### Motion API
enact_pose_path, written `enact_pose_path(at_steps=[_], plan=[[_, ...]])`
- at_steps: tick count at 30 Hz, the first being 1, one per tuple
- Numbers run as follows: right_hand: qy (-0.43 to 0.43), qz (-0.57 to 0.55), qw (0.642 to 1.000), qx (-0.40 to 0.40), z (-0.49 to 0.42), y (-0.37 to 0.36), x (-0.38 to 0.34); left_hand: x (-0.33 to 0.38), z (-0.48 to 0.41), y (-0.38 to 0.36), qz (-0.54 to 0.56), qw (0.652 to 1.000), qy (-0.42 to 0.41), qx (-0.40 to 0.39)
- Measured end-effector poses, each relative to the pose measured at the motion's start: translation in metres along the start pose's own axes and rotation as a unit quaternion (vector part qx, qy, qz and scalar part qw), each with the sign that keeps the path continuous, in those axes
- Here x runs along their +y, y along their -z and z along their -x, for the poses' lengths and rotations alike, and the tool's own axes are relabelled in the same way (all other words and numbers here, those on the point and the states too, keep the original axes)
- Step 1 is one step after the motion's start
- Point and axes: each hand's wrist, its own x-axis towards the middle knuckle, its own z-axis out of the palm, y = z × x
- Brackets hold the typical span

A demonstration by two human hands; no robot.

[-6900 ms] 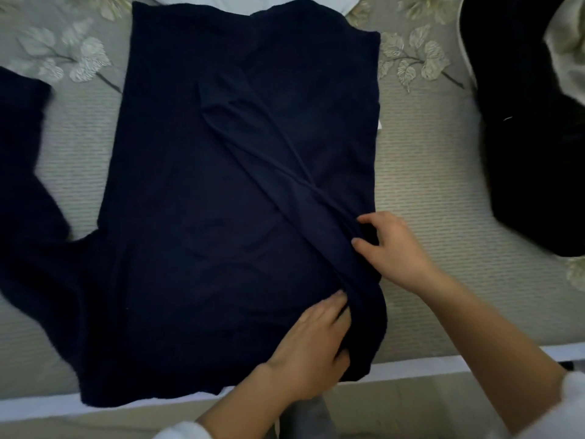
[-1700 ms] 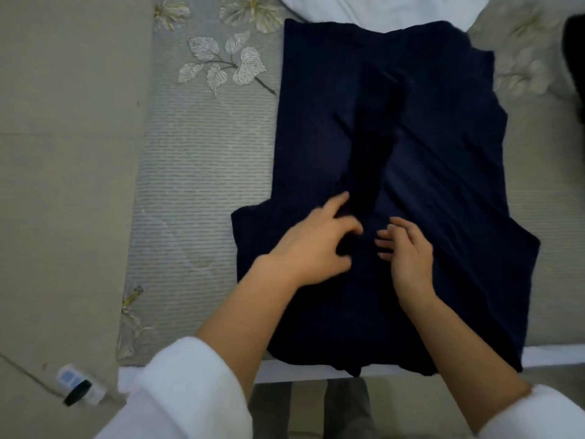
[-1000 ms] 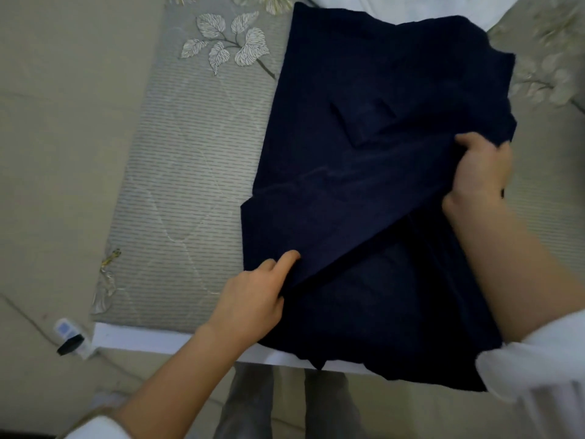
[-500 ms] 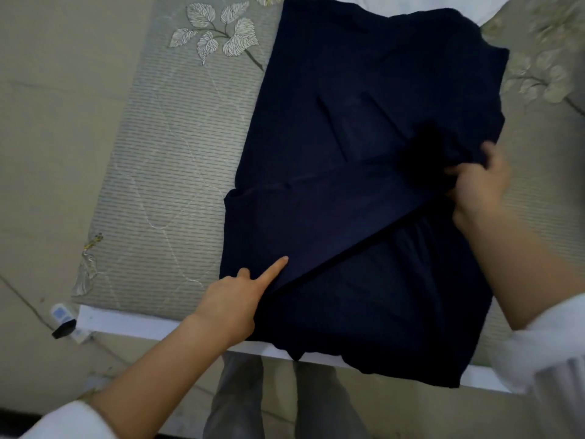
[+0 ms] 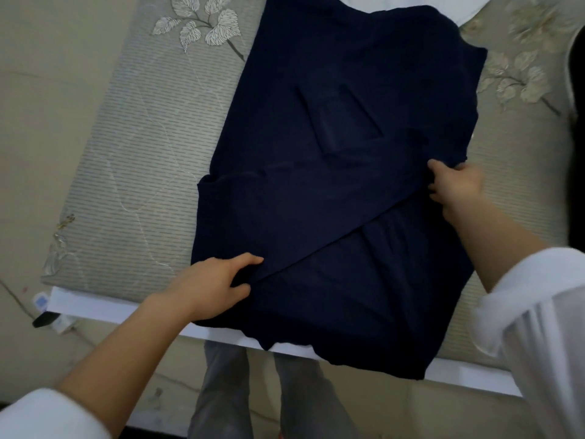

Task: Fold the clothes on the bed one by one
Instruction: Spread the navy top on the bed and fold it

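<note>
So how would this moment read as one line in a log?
step: folding dark navy cloth garment on grey quilted bed | left hand: pinches fold edge | right hand: grips same fold

Home bedroom. Evidence: bed with grey quilted cover, leaf embroidery toward its far edge, white base along its near edge; beige tiled floor; navy garment and white garment on the cover.

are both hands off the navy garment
No, the left hand and the right hand each grip the folded edge of the navy garment.
</note>
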Motion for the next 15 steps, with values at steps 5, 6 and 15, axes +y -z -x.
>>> enact_pose_path(at_steps=[5, 6, 15], plan=[[0.357, 0.361, 0.861, 0.030, 0.027, 0.006, 0.023, 0.017, -0.007, -0.023, -0.079, 0.958, -0.048, 0.272], [0.390, 0.414, 0.822, -0.035, 0.031, 0.003, 0.033, 0.019, -0.009, -0.031, -0.095, 0.961, -0.040, 0.257], [0.352, 0.292, 0.888, -0.042, 0.120, 0.023, 0.105, 0.011, 0.009, -0.070, -0.008, 0.966, -0.017, 0.257]])
